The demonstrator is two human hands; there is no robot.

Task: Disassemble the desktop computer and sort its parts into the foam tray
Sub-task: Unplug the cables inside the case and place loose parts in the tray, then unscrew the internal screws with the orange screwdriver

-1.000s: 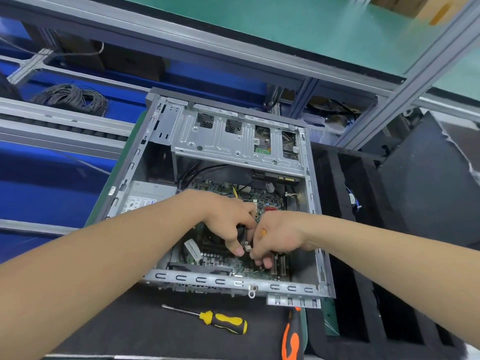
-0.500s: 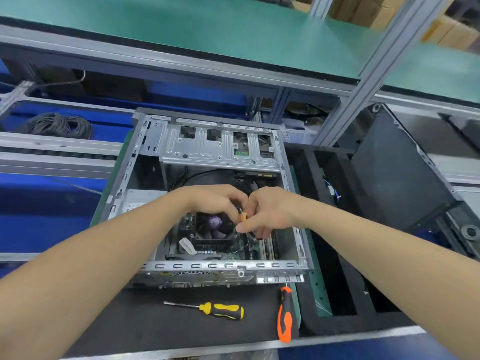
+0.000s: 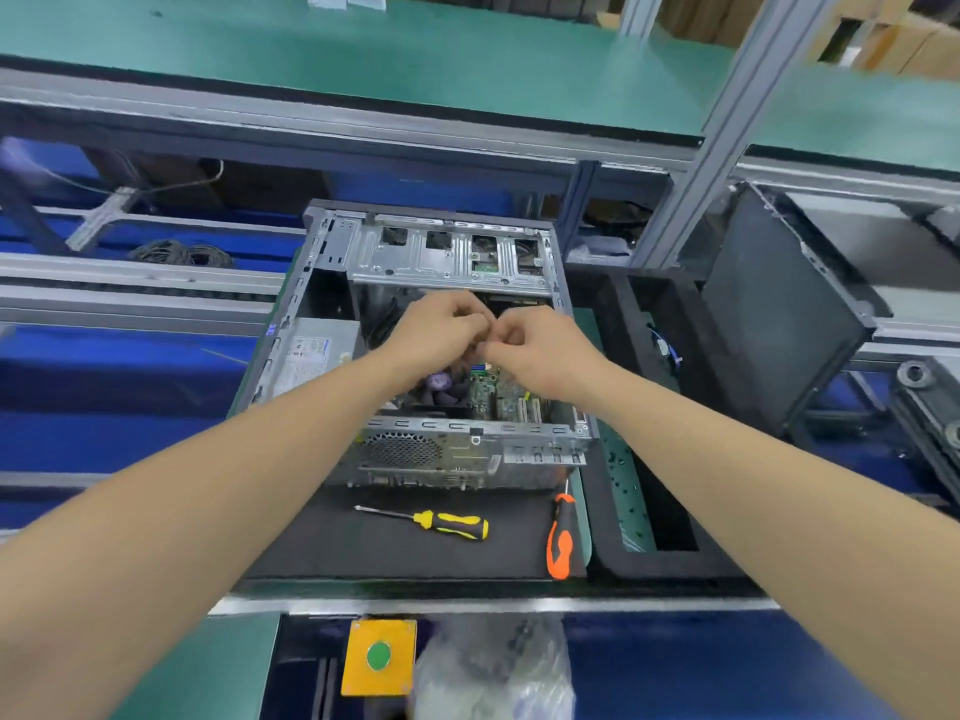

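Left hand: the left hand (image 3: pixel 441 324) reaches in from 7 o'clock and hovers over the open top of the case, fingers clenched, tips turned toward the other hand.
Right hand: the right hand (image 3: pixel 535 350) comes in from 5 o'clock, fingers curled tight, its fingertips touching those of the left.
Grasp: the fingertips meet in a blur; I cannot tell whether they pinch anything.
Desktop computer case (image 3: pixel 457 459): lies open on a black mat (image 3: pixel 389 548) at the centre of the bench, vented rear panel facing 6 o'clock.
Drive cage (image 3: pixel 447 257): bare metal, across the case's 12 o'clock end, just beyond the hands.
Power supply (image 3: pixel 317 350): grey box inside the case at 9 o'clock.
CPU fan (image 3: pixel 439 381): purple hub showing under the left wrist.
Motherboard (image 3: pixel 491 392): green, visible below the hands.
Foam tray (image 3: pixel 670 556): black, just beside the case at 3 o'clock; a blue cable (image 3: pixel 670 350) lies in a far compartment.
Yellow-and-black screwdriver (image 3: pixel 452 523): on the mat at 6 o'clock of the case, tip pointing to 9 o'clock.
Orange-and-black screwdriver (image 3: pixel 560 543): at 5 o'clock of the case, tip toward 12 o'clock.
Side panel (image 3: pixel 779 314): dark, tilted, at 2 o'clock beyond the tray.
Cable coil (image 3: pixel 182 253): black, at 10 o'clock, well apart.
Yellow button box (image 3: pixel 378 657): below the bench edge at 6 o'clock, beside a plastic bag (image 3: pixel 493 672).
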